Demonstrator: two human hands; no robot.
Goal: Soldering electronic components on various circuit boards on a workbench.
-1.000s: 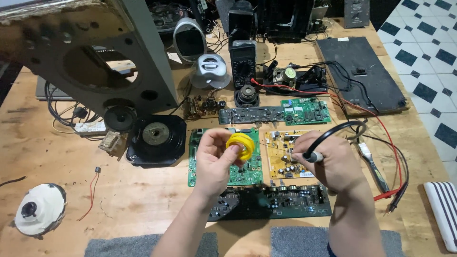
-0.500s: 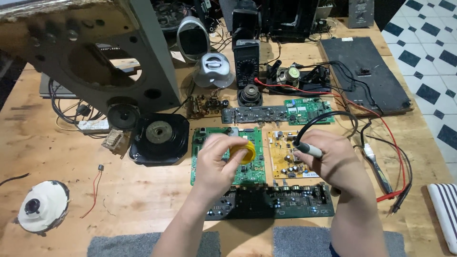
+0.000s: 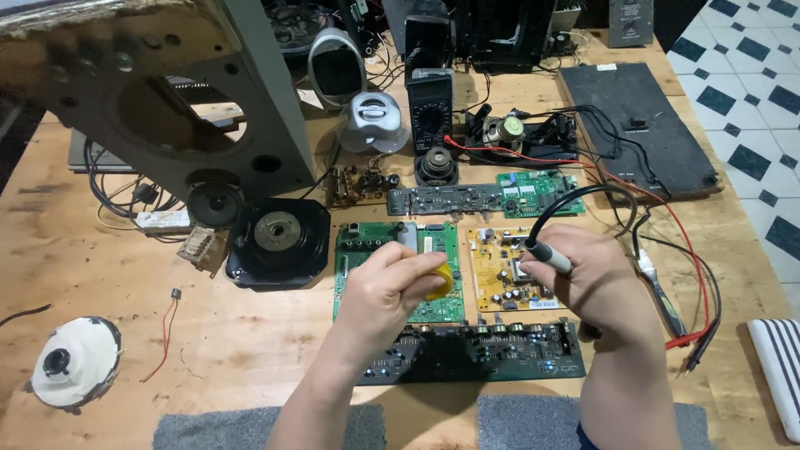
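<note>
A wooden workbench (image 3: pixel 100 275) carries a white round part (image 3: pixel 73 362) and a grey speaker panel (image 3: pixel 167 100). The left hand (image 3: pixel 392 287) is closed around a yellow spool (image 3: pixel 443 282) over the green circuit board (image 3: pixel 398 271). The right hand (image 3: pixel 596 279) grips a soldering iron (image 3: pixel 548 256) above the yellow board (image 3: pixel 500 271). Tiled floor (image 3: pixel 742 92) lies right.

Wooden workbench (image 3: pixel 100 275); checkered blue-white tile floor (image 3: pixel 742 92).

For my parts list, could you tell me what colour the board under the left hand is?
Green board, head view.
</note>
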